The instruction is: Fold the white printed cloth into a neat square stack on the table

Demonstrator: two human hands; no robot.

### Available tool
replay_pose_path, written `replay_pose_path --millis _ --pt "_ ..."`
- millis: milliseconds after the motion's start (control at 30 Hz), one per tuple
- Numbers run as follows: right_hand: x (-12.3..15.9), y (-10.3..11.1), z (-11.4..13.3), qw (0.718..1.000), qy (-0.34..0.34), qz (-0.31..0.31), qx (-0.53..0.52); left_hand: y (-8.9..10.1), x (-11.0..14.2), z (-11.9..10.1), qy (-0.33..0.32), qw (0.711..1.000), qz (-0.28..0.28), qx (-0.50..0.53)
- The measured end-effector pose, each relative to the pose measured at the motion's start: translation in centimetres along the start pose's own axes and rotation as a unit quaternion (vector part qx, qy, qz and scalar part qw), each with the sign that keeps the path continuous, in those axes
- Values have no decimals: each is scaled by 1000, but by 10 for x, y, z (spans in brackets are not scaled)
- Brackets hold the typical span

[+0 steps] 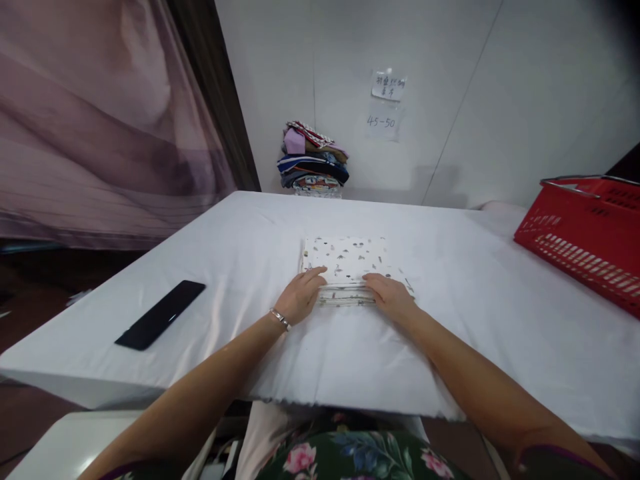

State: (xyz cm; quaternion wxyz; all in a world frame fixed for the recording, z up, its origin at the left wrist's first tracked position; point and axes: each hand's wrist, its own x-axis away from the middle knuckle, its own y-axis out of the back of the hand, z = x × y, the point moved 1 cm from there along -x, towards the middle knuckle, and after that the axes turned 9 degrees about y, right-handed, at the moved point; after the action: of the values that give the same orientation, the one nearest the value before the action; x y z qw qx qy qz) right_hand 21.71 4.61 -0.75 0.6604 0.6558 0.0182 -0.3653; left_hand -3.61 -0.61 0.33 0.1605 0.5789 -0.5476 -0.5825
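Note:
A folded white cloth [345, 257] printed with small figures lies in the middle of the white-covered table. Its near edge shows several stacked layers. At the left end of that edge, my left hand [301, 295] grips the folds, thumb and fingers on top and the rest partly hidden. My right hand [391, 297] holds the same edge at its right end, with fingertips over the upper layer. A silver bracelet [281, 319] circles my left wrist.
A black flat object, perhaps a phone, [161, 315] lies on the table [240, 233] at the left. A red basket [583, 233] stands at the right edge. Behind the table is a stack of folded clothes [314, 163]. A pinkish curtain [100, 120] hangs on the left.

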Motion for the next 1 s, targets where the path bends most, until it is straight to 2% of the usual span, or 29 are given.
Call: replay_pose_path --millis 100,267,500,733,900,1000 --pt "2 1 1 998 49 19 30 -2 1 -4 -8 1000 11 -11" --pt "2 6 7 997 70 37 21 -1 3 -9 -12 996 44 -75" --pt "1 0 3 999 35 14 -5 3 3 -6 3 994 63 -93" --pt "-2 6 6 997 -25 13 -74 8 -1 -5 10 998 52 -20" --pt "-3 4 7 998 -20 25 -48 8 -2 -7 1 997 69 -39" --pt "-2 0 5 999 -26 4 -25 7 -4 -8 15 997 50 -64"
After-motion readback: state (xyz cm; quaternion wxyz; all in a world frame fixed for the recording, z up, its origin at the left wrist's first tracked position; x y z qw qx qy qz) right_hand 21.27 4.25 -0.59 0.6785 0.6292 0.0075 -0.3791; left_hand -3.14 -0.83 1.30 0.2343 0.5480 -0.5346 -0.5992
